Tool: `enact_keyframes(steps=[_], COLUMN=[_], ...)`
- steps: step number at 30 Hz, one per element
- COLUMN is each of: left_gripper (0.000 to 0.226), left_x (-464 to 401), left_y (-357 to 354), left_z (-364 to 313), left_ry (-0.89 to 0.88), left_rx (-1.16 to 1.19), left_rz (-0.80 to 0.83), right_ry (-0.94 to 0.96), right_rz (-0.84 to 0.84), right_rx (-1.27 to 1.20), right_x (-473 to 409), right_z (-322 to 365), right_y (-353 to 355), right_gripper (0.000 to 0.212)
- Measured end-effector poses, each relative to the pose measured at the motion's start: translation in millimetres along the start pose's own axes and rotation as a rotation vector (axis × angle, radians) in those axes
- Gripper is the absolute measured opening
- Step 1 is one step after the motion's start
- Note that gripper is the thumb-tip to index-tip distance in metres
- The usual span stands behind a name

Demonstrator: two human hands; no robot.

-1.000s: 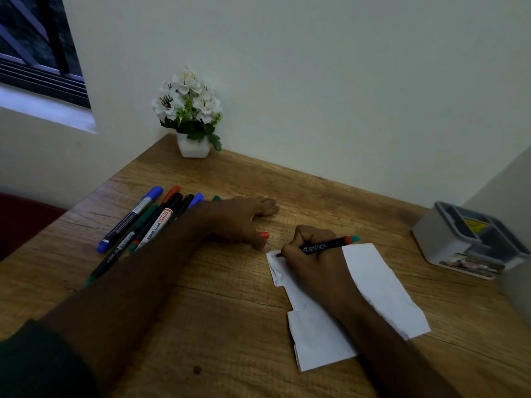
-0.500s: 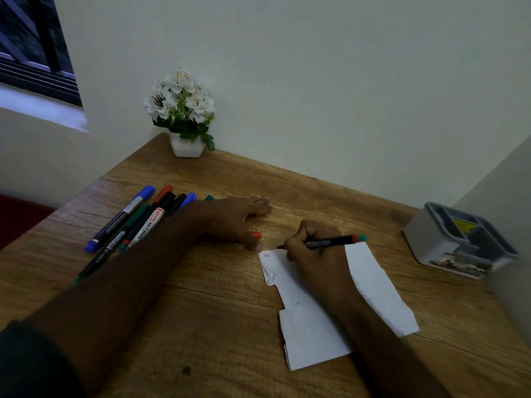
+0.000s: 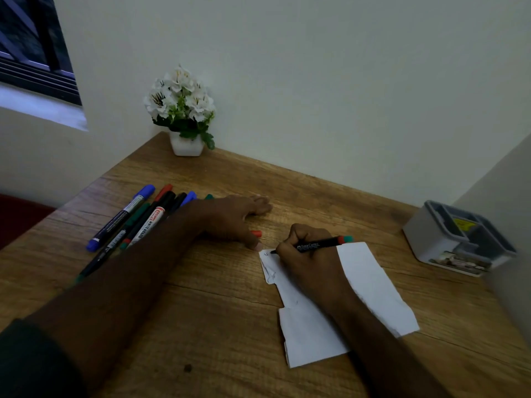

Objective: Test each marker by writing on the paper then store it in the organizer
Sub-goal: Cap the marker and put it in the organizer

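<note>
1. Marker (image 3: 319, 245) pinched in my right hand (image 3: 309, 254), tip on the top-left corner of the paper scrap (image 3: 370, 285); faint marks there.
2. My left hand (image 3: 230, 219) lies flat, fingers spread on the desk (image 3: 230, 297), thumb just beside the paper, a red cap (image 3: 256, 233) at the thumb.
3. Untested markers (image 3: 135, 219) lie under my left forearm; organizer (image 3: 457, 239) sits well apart at the far right.
4. Risks: paper is loose, not pinned, so a stroke may drag it; tip is near the edge and may ink the wood; my forearm could roll markers off the desk.
</note>
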State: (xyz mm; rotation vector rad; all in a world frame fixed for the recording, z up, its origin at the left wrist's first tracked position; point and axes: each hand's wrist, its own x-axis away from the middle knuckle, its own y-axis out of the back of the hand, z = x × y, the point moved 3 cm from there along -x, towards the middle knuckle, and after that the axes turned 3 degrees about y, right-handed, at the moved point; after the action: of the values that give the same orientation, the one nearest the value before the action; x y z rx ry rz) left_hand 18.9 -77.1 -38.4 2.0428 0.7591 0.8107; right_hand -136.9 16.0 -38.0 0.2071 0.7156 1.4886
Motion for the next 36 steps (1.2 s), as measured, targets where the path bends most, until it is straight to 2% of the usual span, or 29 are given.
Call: enact_keyframes(steps=[36], left_gripper=[0.093], left_x=[0], left_y=[-1], left_z=[1], left_ry=[0.012], left_rx=[0.0], left_rz=[0.004], right_ry=[-0.018], right_rz=[-0.04], right_rx=[0.004], right_x=[-2], right_z=[-8], right_y=[-1], right_gripper=[0.026])
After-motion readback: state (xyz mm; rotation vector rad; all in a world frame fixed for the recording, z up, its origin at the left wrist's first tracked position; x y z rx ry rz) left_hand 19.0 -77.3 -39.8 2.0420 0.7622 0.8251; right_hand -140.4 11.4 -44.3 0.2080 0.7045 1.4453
